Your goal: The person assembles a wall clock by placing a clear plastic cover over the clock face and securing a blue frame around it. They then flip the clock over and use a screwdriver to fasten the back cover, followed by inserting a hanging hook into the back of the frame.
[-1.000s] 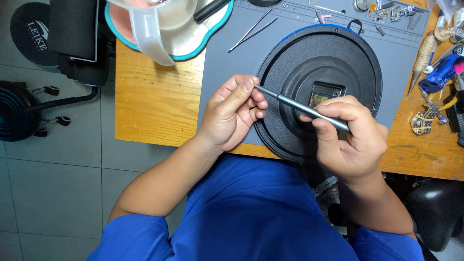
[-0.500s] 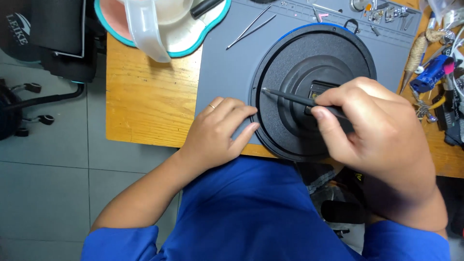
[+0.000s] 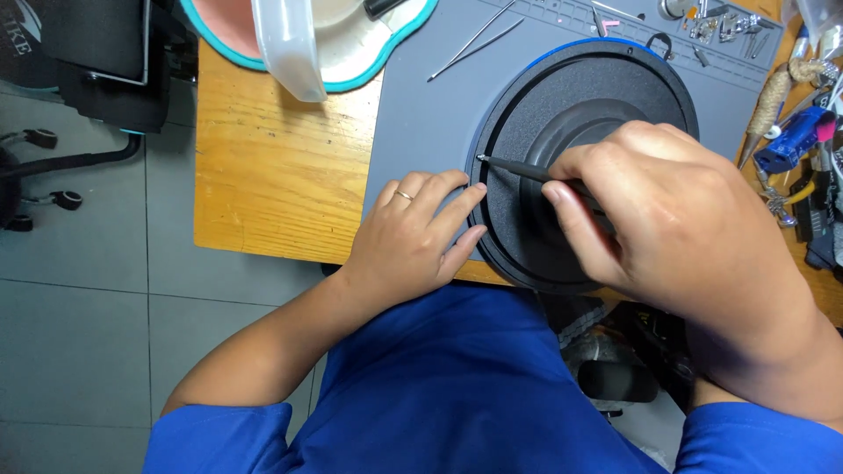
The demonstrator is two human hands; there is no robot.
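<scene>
On grey mat (image 3: 421, 114) | right hand (image 3: 676, 219) grips screwdriver (image 3: 518, 168) | left hand (image 3: 413, 237) flat, released, steadying black disc (image 3: 527, 123)

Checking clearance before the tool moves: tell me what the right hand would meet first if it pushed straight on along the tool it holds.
The right hand aims its thin tool leftward; the left hand fingertips come first, probably.

A single head-worn camera looks almost straight down, from close above, onto the near edge of the counter (image 3: 272, 175). It takes in the hands (image 3: 413, 233), the person's lap and a strip of floor (image 3: 79, 333) on the left. The counter's far side, probably cluttered, is cut off at the top.
</scene>
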